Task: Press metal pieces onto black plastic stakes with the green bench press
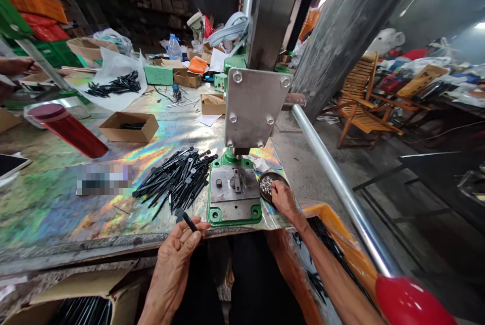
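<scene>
Left hand low in view, palm up, fingers half curled, thumb pressed inward in a pinch. Right hand palm down, wrist bent, forearm angled up from lower right.

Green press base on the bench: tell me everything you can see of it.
The green-painted press base stands on the iridescent foil-covered table, beneath the press's steel ram, which ends above it. Bolts show at its corners. A flat steel die plate on top carries a small upright steel block and a round stud. A dark round dish, under the right hand, lies at its right edge.
</scene>
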`<state>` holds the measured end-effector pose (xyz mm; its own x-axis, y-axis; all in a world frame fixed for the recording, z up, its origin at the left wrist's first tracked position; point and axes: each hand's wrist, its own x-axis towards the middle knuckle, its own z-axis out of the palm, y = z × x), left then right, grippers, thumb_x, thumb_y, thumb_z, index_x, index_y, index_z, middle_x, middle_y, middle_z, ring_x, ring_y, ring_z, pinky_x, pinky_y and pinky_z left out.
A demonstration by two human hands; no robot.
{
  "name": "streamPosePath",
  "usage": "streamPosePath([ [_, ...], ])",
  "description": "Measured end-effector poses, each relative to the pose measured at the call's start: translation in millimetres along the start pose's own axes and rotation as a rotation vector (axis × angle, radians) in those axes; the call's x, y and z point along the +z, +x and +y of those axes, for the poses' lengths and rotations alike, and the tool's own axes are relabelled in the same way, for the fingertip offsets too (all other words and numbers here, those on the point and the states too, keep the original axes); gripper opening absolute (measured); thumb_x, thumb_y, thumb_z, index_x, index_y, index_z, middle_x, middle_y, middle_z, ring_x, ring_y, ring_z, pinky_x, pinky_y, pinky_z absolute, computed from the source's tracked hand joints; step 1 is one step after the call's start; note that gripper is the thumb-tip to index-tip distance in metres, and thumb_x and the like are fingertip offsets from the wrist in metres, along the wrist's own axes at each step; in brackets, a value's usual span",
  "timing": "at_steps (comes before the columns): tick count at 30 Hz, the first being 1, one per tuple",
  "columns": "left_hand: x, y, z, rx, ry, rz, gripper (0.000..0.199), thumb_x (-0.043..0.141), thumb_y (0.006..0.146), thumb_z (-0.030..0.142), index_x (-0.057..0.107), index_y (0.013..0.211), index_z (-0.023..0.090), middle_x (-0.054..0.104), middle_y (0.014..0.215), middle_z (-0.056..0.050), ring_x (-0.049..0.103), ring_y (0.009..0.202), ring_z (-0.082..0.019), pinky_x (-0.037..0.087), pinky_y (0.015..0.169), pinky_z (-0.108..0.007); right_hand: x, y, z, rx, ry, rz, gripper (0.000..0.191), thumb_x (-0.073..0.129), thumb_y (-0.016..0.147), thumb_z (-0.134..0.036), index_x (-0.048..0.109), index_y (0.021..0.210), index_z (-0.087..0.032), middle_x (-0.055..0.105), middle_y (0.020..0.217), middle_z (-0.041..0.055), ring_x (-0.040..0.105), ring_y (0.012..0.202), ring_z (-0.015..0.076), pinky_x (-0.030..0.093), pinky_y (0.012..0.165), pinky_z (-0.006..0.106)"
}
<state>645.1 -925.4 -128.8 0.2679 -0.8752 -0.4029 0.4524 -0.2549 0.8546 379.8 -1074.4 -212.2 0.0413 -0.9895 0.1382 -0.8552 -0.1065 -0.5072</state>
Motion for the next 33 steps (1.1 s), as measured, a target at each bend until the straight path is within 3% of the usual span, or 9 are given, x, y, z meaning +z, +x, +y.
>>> streamPosePath([
  [5, 0.9, -1, -1, 0.028, 0.076, 0.006, 0.049, 0.082, 0.055, 0.036, 0.060, 0.095, 0.016, 0.072, 0.081, -0.005, 0.058, 0.071, -0.012, 0.044, 0.065, -0.019, -7, 1, 16, 0.060, 0.247, 0.042, 0.013, 0.051, 0.086, -0.014, 0.054, 0.074, -0.017, 0.054, 0.069, -0.0004, 0.053, 0.067, 0.0177, 0.041, 0.067, 0.031],
  [10, 11.0, -3, -2, 0.069, 0.126, -0.040, 0.039, 0.079, 0.061, 0.036, 0.057, 0.086, 0.015, 0.071, 0.078, -0.004, 0.059, 0.066, -0.011, 0.047, 0.063, -0.020, -7, 3, 27, 0.168, 0.599, 0.004, 0.026, 0.052, 0.093, -0.034, 0.053, 0.074, -0.016, 0.050, 0.060, -0.0040, 0.047, 0.049, 0.0120, 0.040, 0.049, 0.024],
  [14, 19.5, -4, -3, 0.079, 0.093, -0.042, 0.040, 0.078, 0.061, 0.036, 0.054, 0.083, 0.015, 0.071, 0.079, -0.004, 0.061, 0.060, -0.011, 0.051, 0.060, -0.021, -5, 0, 24, 0.250, 0.843, 0.016, 0.030, 0.055, 0.092, -0.040, 0.051, 0.073, -0.016, 0.050, 0.061, -0.0042, 0.044, 0.045, 0.0095, 0.036, 0.042, 0.021],
  [17, 25.6, -5, -3, 0.053, 0.045, -0.066, 0.039, 0.078, 0.063, 0.035, 0.051, 0.083, 0.015, 0.071, 0.079, -0.005, 0.063, 0.060, -0.011, 0.052, 0.059, -0.021, -10, -5, 15, 0.286, 1.009, 0.024, 0.030, 0.065, 0.082, -0.041, 0.053, 0.073, -0.016, 0.052, 0.063, -0.0030, 0.045, 0.048, 0.0095, 0.035, 0.042, 0.020],
  [22, 36.7, -8, -1, 0.008, -0.032, -0.146, 0.036, 0.074, 0.067, 0.037, 0.048, 0.081, 0.016, 0.070, 0.078, -0.005, 0.066, 0.059, -0.012, 0.053, 0.054, -0.020, -28, -28, -24, 0.307, 1.289, -0.141, 0.034, 0.078, 0.062, -0.040, 0.057, 0.070, -0.015, 0.055, 0.068, 0.0014, 0.046, 0.054, 0.0099, 0.033, 0.046, 0.019],
  [28, 42.8, -9, 6, 0.020, -0.146, -0.176, 0.038, 0.077, 0.065, 0.033, 0.047, 0.082, 0.016, 0.070, 0.076, -0.004, 0.066, 0.058, -0.013, 0.054, 0.054, -0.021, -39, -65, -95, 0.243, 1.516, -0.441, 0.027, 0.078, 0.069, -0.034, 0.060, 0.075, -0.016, 0.051, 0.075, 0.0006, 0.040, 0.057, 0.0086, 0.032, 0.049, 0.018],
  [33, 38.2, -5, 6, 0.040, -0.236, -0.159, 0.036, 0.078, 0.063, 0.028, 0.050, 0.082, 0.015, 0.070, 0.075, -0.002, 0.066, 0.059, -0.012, 0.055, 0.056, -0.022, -37, -84, -138, 0.187, 1.659, -0.547, 0.017, 0.075, 0.075, -0.028, 0.063, 0.079, -0.016, 0.043, 0.068, -0.0019, 0.032, 0.053, 0.0078, 0.028, 0.046, 0.018],
])
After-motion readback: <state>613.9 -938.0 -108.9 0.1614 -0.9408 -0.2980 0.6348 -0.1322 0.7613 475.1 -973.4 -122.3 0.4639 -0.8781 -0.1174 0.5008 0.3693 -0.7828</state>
